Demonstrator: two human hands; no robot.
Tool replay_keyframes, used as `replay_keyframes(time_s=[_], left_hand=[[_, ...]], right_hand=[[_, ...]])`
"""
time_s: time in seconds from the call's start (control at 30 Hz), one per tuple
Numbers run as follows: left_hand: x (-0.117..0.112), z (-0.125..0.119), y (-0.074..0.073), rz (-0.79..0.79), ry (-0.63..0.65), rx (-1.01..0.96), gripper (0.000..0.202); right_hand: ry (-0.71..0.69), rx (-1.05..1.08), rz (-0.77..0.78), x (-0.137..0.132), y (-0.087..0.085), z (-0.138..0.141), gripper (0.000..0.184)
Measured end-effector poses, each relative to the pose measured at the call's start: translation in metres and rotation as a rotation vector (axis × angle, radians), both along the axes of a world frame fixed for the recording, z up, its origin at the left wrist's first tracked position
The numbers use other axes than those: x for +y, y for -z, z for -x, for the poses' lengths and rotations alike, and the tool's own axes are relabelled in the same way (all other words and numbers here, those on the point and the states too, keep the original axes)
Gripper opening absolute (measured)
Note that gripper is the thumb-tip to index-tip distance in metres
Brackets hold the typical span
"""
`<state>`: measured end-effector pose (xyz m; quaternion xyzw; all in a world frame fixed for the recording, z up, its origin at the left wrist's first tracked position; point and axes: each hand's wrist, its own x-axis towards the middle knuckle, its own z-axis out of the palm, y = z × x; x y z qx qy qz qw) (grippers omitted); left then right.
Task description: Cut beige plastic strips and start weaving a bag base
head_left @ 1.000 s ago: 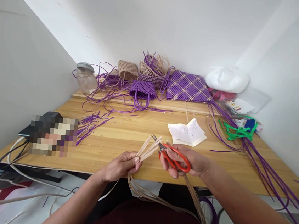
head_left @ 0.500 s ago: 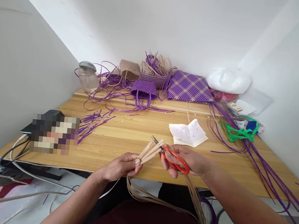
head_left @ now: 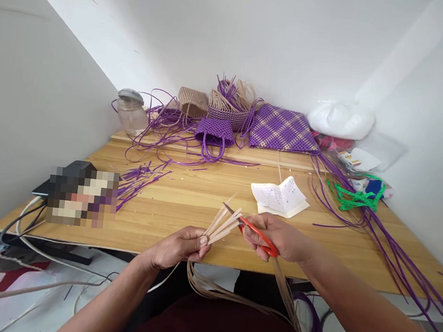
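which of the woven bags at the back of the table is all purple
The small purple bag with looped handles, in front; the others are beige or purple-and-beige.

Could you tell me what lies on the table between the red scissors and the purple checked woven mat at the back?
In the head view, a folded printed paper lies between the red scissors and the purple checked mat, on otherwise bare wooden table.

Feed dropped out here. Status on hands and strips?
Left hand pinching tan strips, ends fanned. Right hand holds red scissors, blades at strip ends. Nothing between them.
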<state>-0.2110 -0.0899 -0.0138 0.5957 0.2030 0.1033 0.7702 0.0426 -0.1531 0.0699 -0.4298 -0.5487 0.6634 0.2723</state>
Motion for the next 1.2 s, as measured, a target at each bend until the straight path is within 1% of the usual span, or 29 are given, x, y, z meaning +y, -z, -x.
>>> replay_keyframes(time_s=[0.1, 0.13, 0.2, 0.3, 0.37, 0.4, 0.5, 0.6, 0.67, 0.73, 0.77, 0.83, 0.9, 0.97, 1.0, 1.03, 1.1, 1.2], left_hand=[[0.0, 0.002, 0.003, 0.002, -0.023, -0.003, 0.041], [-0.001, 0.002, 0.004, 0.011, -0.055, -0.007, 0.04], [-0.002, 0.002, 0.005, 0.022, -0.165, -0.018, 0.037], [-0.005, -0.001, 0.006, 0.045, -0.38, -0.056, 0.034], [-0.008, -0.004, 0.006, 0.072, -0.484, -0.089, 0.032], [-0.009, -0.006, 0.005, 0.084, -0.518, -0.099, 0.032], [-0.013, -0.009, 0.004, 0.099, -0.578, -0.094, 0.033], [-0.017, -0.009, 0.001, 0.089, -0.646, -0.065, 0.033], [-0.02, -0.007, 0.0, 0.075, -0.693, -0.041, 0.033], [-0.024, -0.005, -0.001, 0.07, -0.719, -0.024, 0.033], [-0.025, -0.005, -0.001, 0.071, -0.722, -0.021, 0.034], [-0.029, -0.004, -0.001, 0.071, -0.715, -0.022, 0.035], [-0.034, -0.004, 0.0, 0.062, -0.704, -0.022, 0.035], [-0.039, -0.005, 0.001, 0.049, -0.695, -0.016, 0.035], [-0.042, -0.005, 0.002, 0.038, -0.692, -0.012, 0.036], [-0.045, -0.005, 0.002, 0.024, -0.688, -0.009, 0.036], [-0.051, -0.005, 0.003, -0.011, -0.675, -0.005, 0.036], [-0.064, -0.001, 0.008, -0.069, -0.632, 0.008, 0.036]], right_hand=[[0.078, 0.017, 0.004, 0.001, 0.001, 0.001, 0.044], [0.104, -0.008, -0.01, 0.003, 0.001, 0.001, 0.043], [0.201, -0.104, -0.052, 0.009, 0.005, -0.003, 0.038], [0.409, -0.446, -0.15, 0.027, 0.019, -0.011, 0.03], [0.504, -0.658, -0.197, 0.043, 0.034, -0.016, 0.026], [0.534, -0.722, -0.207, 0.052, 0.041, -0.018, 0.023], [0.6, -0.798, -0.215, 0.072, 0.056, -0.015, 0.019], [0.674, -0.81, -0.28, 0.082, 0.061, -0.004, 0.021], [0.72, -0.771, -0.33, 0.083, 0.06, 0.003, 0.025], [0.729, -0.691, -0.336, 0.08, 0.057, 0.01, 0.027], [0.715, -0.64, -0.32, 0.077, 0.054, 0.013, 0.029], [0.648, -0.52, -0.274, 0.069, 0.048, 0.018, 0.04], [0.56, -0.271, -0.195, 0.059, 0.04, 0.024, 0.047], [0.484, 0.04, -0.099, 0.048, 0.031, 0.031, 0.044], [0.461, 0.168, -0.059, 0.043, 0.027, 0.034, 0.042], [0.446, 0.249, -0.032, 0.036, 0.023, 0.038, 0.041], [0.431, 0.271, -0.027, 0.024, 0.017, 0.045, 0.04], [0.446, 0.234, -0.042, 0.005, 0.011, 0.055, 0.04]])
